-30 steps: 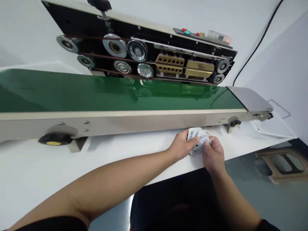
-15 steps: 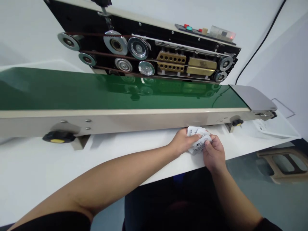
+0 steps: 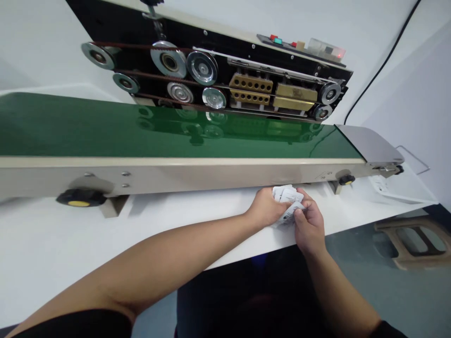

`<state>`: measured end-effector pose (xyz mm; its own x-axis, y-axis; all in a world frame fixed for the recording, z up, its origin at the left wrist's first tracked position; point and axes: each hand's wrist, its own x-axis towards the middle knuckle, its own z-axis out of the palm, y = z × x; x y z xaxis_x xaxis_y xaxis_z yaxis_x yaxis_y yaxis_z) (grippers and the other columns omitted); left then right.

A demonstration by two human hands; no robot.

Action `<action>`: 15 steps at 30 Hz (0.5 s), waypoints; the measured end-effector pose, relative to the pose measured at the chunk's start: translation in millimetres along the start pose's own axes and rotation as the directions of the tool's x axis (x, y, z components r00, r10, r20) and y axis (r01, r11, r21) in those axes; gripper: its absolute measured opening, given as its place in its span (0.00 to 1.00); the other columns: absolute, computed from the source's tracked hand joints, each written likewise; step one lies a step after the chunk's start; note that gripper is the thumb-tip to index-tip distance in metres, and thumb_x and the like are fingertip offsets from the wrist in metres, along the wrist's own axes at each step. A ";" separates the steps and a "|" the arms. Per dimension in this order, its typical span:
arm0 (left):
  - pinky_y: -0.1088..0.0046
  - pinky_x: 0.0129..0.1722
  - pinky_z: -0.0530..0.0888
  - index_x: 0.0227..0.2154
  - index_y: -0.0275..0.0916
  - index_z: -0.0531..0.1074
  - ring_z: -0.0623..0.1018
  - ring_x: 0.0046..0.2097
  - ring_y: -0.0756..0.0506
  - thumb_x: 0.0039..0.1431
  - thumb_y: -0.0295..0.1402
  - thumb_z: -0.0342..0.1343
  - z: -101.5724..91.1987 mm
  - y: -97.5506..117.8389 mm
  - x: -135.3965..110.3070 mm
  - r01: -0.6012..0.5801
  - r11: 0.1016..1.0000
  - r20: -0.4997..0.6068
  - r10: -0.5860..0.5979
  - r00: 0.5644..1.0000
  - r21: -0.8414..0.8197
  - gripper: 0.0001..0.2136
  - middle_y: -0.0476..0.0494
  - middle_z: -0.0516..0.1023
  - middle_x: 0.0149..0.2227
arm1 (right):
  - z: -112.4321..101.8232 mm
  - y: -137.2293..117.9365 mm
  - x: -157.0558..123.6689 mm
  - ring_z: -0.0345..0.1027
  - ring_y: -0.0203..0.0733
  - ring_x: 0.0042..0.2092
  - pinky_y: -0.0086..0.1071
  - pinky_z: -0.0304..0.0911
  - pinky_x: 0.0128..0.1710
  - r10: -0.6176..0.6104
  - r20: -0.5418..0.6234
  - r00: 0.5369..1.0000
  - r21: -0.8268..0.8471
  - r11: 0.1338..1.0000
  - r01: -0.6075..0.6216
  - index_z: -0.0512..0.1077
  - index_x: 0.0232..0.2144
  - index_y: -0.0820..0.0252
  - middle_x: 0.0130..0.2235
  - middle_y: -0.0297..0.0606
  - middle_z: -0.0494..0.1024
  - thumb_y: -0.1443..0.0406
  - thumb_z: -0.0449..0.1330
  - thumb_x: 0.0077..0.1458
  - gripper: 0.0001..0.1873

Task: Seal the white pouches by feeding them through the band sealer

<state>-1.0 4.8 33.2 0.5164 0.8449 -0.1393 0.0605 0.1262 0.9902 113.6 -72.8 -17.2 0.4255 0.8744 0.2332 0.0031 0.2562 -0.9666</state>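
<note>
White printed sachets (image 3: 288, 198), crumpled and bunched, clamped between left hand (image 3: 265, 210) and right hand (image 3: 310, 227).

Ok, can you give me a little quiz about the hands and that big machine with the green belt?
1. True or false: packets are riding on the green conveyor belt.
2. What do the left hand and right hand hold together? A) small white printed packets B) a screwdriver C) a cup
3. Fill in: the big black knob on the machine's side has a ____ centre.
Key: 1 false. 2 A. 3 yellow.
</note>
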 end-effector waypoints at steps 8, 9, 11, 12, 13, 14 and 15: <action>0.77 0.31 0.72 0.30 0.35 0.74 0.77 0.32 0.48 0.44 0.23 0.59 -2.5 -0.9 0.6 -0.037 0.999 0.038 0.035 0.999 0.029 0.08 0.49 0.78 0.30 | -1.6 -19.5 -3.7 0.57 0.48 0.58 0.50 0.51 0.57 0.062 -0.162 0.985 0.258 0.966 -0.018 0.65 0.27 0.57 0.55 0.37 0.66 0.63 0.64 0.47 0.09; 0.77 0.30 0.71 0.29 0.35 0.74 0.76 0.31 0.48 0.43 0.23 0.59 -2.8 -1.8 0.8 -0.024 0.999 0.028 0.023 0.999 0.044 0.07 0.50 0.77 0.28 | -5.4 -27.5 -6.8 0.60 0.48 0.56 0.49 0.55 0.55 0.067 -0.184 0.981 0.254 0.967 -0.019 0.66 0.27 0.57 0.54 0.37 0.67 0.63 0.64 0.47 0.09; 0.77 0.28 0.71 0.26 0.35 0.73 0.76 0.29 0.49 0.43 0.24 0.59 -3.3 -3.6 0.6 -0.001 0.998 0.018 0.000 1.000 0.061 0.05 0.50 0.76 0.26 | -16.0 -47.4 -15.9 0.67 0.46 0.49 0.45 0.63 0.48 0.062 -0.202 0.977 0.242 0.970 -0.011 0.68 0.28 0.57 0.51 0.37 0.71 0.63 0.63 0.48 0.07; 0.77 0.27 0.71 0.26 0.35 0.72 0.75 0.28 0.49 0.42 0.24 0.59 -3.6 -4.4 0.3 0.010 0.998 0.020 -0.012 1.000 0.069 0.05 0.51 0.76 0.25 | -22.5 -58.1 -21.4 0.70 0.43 0.44 0.41 0.66 0.44 0.065 -0.172 0.983 0.245 0.969 -0.021 0.68 0.28 0.57 0.48 0.37 0.73 0.63 0.63 0.49 0.06; 0.77 0.26 0.71 0.25 0.35 0.72 0.76 0.28 0.48 0.42 0.25 0.59 -3.9 -5.1 -0.1 0.020 0.997 0.026 -0.022 0.999 0.077 0.05 0.51 0.76 0.25 | -29.4 -68.3 -27.4 0.71 0.41 0.39 0.37 0.68 0.39 0.079 -0.103 0.992 0.259 0.965 -0.050 0.68 0.29 0.56 0.44 0.37 0.74 0.63 0.62 0.49 0.06; 0.77 0.26 0.71 0.26 0.35 0.72 0.76 0.28 0.48 0.42 0.26 0.60 -4.1 -5.8 -0.6 0.026 0.996 0.031 -0.029 0.999 0.086 0.05 0.51 0.76 0.25 | -36.3 -77.2 -33.5 0.71 0.37 0.33 0.32 0.67 0.33 0.104 0.007 0.995 0.287 0.953 -0.102 0.68 0.29 0.56 0.40 0.35 0.76 0.64 0.61 0.51 0.05; 0.77 0.26 0.71 0.26 0.36 0.72 0.76 0.29 0.48 0.41 0.26 0.60 -4.4 -6.4 -1.1 0.029 0.995 0.036 -0.033 0.999 0.094 0.06 0.51 0.76 0.25 | -42.7 -84.2 -39.6 0.69 0.34 0.29 0.29 0.65 0.28 0.145 0.154 0.977 0.310 0.932 -0.187 0.67 0.30 0.55 0.35 0.34 0.76 0.64 0.60 0.52 0.04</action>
<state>-5.7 5.3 27.0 0.5444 0.8213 -0.1708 0.1558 0.1011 0.9826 135.2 -146.6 50.4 0.2769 0.9553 0.1038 -0.3570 0.2026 -0.9119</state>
